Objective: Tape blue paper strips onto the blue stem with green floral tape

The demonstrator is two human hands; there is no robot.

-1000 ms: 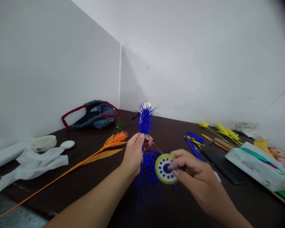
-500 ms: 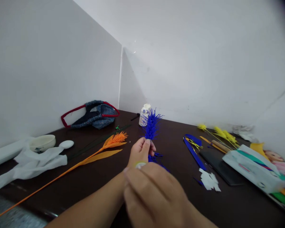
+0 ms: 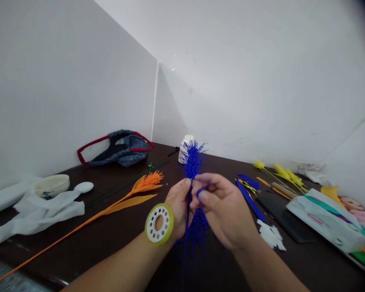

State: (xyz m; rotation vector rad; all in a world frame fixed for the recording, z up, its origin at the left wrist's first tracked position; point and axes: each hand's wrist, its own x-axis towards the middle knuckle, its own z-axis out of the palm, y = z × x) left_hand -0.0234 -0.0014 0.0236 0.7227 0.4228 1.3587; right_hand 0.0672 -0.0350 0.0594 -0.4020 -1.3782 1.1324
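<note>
A dark blue artificial wheat ear (image 3: 192,160) stands upright before me, its thin blue stem running down toward me. My left hand (image 3: 178,202) pinches that stem just under the spiky head. Close beside it on the right, my right hand (image 3: 220,205) pinches a narrow blue strip (image 3: 202,190) at the base of the ear, with fingertips next to the left thumb. A roll of clear yellowish tape (image 3: 159,224) with a white core rests against my left wrist. More blue spiky pieces (image 3: 197,227) lie on the table below, partly hidden by the hands.
An orange wheat stalk (image 3: 109,211) lies at left, near white cloth (image 3: 48,215), a bowl (image 3: 52,185) and a denim bag (image 3: 124,148). A white bottle (image 3: 182,155) stands behind. At right are blue strips (image 3: 250,198), white scraps (image 3: 271,234), yellow wheat (image 3: 288,176) and a pouch (image 3: 325,219).
My right hand has moved forward from near the camera to the base of the blue ear and pinches a blue strip there. The tape roll at my left wrist is now uncovered.
</note>
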